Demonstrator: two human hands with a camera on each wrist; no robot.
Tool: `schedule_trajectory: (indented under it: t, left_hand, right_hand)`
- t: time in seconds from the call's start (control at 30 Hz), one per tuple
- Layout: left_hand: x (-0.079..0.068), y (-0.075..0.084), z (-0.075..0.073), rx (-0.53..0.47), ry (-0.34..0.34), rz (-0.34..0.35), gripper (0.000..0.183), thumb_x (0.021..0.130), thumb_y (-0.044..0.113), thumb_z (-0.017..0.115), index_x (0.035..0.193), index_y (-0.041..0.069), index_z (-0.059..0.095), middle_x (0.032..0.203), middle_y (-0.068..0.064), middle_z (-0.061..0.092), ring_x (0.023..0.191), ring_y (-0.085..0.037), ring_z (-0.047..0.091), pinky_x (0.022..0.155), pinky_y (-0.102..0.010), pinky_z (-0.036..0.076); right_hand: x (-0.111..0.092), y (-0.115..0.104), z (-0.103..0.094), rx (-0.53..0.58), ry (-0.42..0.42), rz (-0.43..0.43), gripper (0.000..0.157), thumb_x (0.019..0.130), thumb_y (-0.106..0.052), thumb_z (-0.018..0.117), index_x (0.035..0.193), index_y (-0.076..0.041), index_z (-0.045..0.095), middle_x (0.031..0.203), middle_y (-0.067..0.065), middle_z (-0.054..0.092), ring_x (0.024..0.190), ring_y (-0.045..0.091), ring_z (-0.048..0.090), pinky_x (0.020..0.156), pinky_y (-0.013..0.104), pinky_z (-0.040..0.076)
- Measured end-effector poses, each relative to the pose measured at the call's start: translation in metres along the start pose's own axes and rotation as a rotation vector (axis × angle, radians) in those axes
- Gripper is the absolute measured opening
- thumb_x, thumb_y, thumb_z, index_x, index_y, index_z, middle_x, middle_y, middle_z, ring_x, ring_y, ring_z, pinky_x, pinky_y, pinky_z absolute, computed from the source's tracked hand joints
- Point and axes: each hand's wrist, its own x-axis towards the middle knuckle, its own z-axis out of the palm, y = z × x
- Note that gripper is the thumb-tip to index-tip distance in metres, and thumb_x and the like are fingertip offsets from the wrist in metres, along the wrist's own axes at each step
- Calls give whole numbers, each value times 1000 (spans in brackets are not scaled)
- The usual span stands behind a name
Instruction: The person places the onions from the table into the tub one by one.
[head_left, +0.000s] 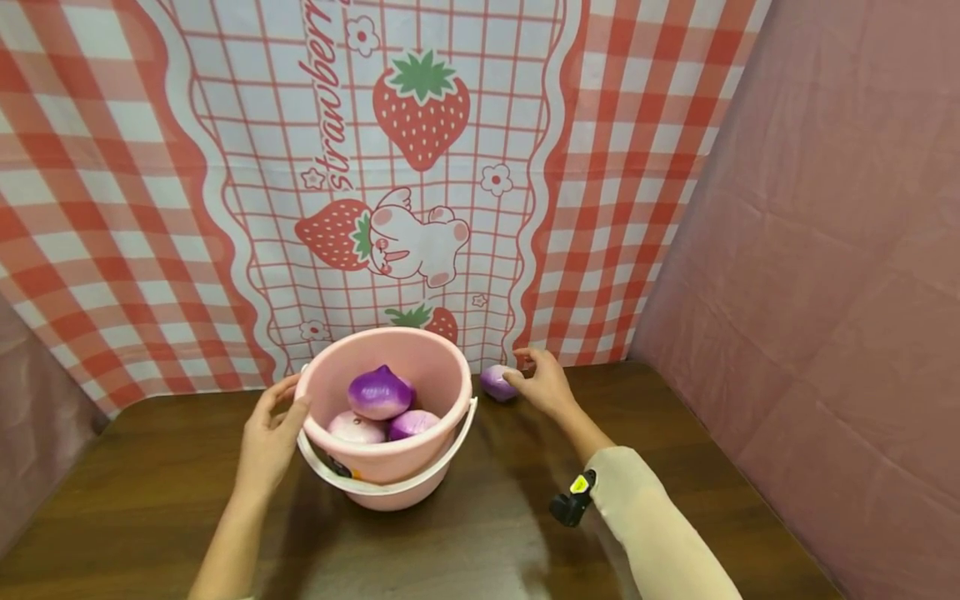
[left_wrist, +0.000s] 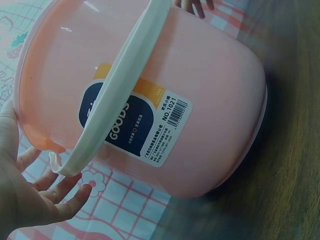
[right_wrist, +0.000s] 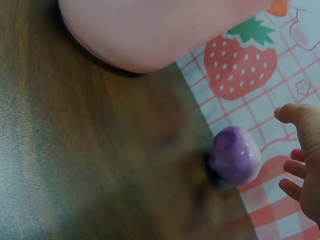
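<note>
A pink bucket (head_left: pixel 405 462) with a white handle (head_left: pixel 450 454) stands on the table, with several purple and pale onions (head_left: pixel 381 393) inside. My left hand (head_left: pixel 266 442) touches the bucket's left side near the rim, its thumb and fingers spread around the handle's end. In the left wrist view, those fingers (left_wrist: pixel 62 197) look loosely bent beside the handle. To the right of the bucket, a single purple onion (right_wrist: pixel 235 156) lies by the table's back edge. My right hand (head_left: pixel 546 385) is beside this onion, with a gap between them in the right wrist view.
The brown wooden table (head_left: pixel 510 517) meets a strawberry-patterned checked cloth (head_left: pixel 420 183) at its back edge. A pink cloth (head_left: pixel 817 250) hangs along the right side. On the right sleeve sits a small black device (head_left: pixel 573 500).
</note>
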Motion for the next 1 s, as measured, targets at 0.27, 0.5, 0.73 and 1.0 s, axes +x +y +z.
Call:
schedule_trajectory:
  t: [0.27,0.5,0.73,1.0]
  left_hand:
    - [-1,-1,-1,2,-2,-7,41,96,26,51,134,11,48,118,3,51,82,13,53,71,-12,48]
    - [0,-1,-2,2,-7,-2,42,96,26,51,134,11,47,127,-8,52,83,14,52,71,-12,48]
    - [0,-1,-1,4,-16,0,42,96,26,51,134,9,47,130,-13,52,82,14,51,71,-11,47]
    - [1,0,-1,-11,-11,0,42,96,25,51,134,9,47,126,-7,51,82,14,52,71,-11,48]
  right_hand:
    - [-4,15,14,-53,-29,83,54,77,-22,73,122,2,56,117,23,59,113,37,51,97,47,40]
    - [-4,22,22,-32,-32,112,59,75,-20,76,124,4,52,122,26,55,118,40,47,100,50,37]
    - [-3,32,31,-34,-34,112,67,73,-18,78,129,4,49,128,25,51,124,38,43,105,50,34]
    - [0,28,34,-70,-87,98,72,75,-19,77,135,0,43,143,26,38,135,43,30,108,56,29]
